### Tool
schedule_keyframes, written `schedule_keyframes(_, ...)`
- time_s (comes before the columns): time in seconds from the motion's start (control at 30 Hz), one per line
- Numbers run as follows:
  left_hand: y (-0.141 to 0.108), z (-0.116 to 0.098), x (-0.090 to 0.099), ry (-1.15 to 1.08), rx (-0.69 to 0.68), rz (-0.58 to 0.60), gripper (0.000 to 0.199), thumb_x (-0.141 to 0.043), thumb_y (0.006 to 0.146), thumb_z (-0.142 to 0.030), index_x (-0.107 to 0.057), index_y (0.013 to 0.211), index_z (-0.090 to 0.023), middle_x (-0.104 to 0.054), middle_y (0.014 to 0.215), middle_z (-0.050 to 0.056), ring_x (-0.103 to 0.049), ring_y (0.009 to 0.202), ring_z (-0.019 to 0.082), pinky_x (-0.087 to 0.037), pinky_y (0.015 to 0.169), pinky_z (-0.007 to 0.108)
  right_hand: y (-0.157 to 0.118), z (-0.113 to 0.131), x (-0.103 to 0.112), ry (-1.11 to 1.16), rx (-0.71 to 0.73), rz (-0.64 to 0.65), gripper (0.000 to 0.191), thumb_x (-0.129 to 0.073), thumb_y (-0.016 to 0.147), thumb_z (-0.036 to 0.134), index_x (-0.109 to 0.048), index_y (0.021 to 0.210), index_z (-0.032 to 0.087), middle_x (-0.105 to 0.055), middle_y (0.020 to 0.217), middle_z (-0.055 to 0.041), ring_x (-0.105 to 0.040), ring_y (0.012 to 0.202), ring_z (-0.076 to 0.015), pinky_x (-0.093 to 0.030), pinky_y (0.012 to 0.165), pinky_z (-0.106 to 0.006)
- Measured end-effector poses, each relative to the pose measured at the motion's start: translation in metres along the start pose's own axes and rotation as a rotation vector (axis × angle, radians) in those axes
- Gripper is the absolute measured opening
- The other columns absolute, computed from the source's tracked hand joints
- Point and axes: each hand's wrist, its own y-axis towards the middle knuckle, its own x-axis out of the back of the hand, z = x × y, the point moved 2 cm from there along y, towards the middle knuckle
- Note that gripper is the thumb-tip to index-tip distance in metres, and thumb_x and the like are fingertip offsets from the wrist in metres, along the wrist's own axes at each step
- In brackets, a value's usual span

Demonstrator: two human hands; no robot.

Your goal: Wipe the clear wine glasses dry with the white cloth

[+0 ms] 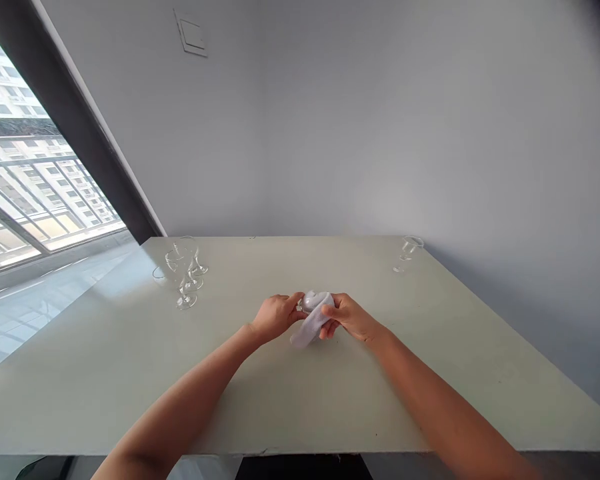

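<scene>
Okay: pale cream tabletop (290, 393) carries cluster of clear stemmed glasses (185, 273) at far left, well apart from hands. Left hand (275, 317) curled, partly closed, pinching white cloth (311, 325) wrapped round rounded clear glass (310, 302), both mid-table. Right hand (347, 317) half-closed, gripping same cloth from other side. Lone clear stemmed glass (407, 253) near back edge, far right.

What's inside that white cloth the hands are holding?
A rounded, shiny glass part shows at the top of the white cloth; the rest is covered, so I can't see its whole shape.
</scene>
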Motion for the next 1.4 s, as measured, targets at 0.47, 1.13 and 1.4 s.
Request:
schedule_keyframes(0.47, -0.001, 0.003, -0.003, 0.06, 0.009, -0.141, 0.028, -0.044, 0.081, -0.043, -0.055, 0.092, -0.019, -0.058, 0.076, 0.006, -0.052, 0.079, 0.019, -0.036, 0.072, 0.03, 0.012, -0.022, 0.003, 0.191, -0.06, -0.212, 0.034, -0.06, 0.072, 0.046, -0.061, 0.08, 0.014, -0.062, 0.059, -0.0017, -0.058, 0.045, -0.0119, -0.048, 0.042, -0.022)
schedule_keyframes(1.13, -0.006, 0.016, 0.005, -0.898, 0.224, 0.474, 0.039, -0.049, 0.073, -0.052, -0.059, 0.077, -0.015, -0.045, 0.055, -0.002, -0.044, 0.049, 0.009, -0.038, 0.05, 0.022, -0.007, 0.002, 0.02, -0.254, 0.086, 0.2, 0.027, -0.058, 0.076, 0.037, -0.065, 0.083, 0.013, -0.065, 0.078, -0.0045, -0.058, 0.076, -0.0185, -0.044, 0.075, -0.034)
schedule_keyframes(1.4, 0.002, 0.039, 0.004, -0.635, 0.427, 0.205, 0.039, -0.046, 0.072, -0.052, -0.055, 0.062, -0.015, -0.046, 0.051, -0.001, -0.044, 0.048, 0.01, -0.036, 0.048, 0.022, -0.009, 0.013, 0.062, -0.51, 0.341, -0.37, 0.039, -0.044, 0.083, 0.045, -0.061, 0.102, 0.016, -0.064, 0.091, -0.0089, -0.056, 0.09, -0.0253, -0.041, 0.082, -0.043)
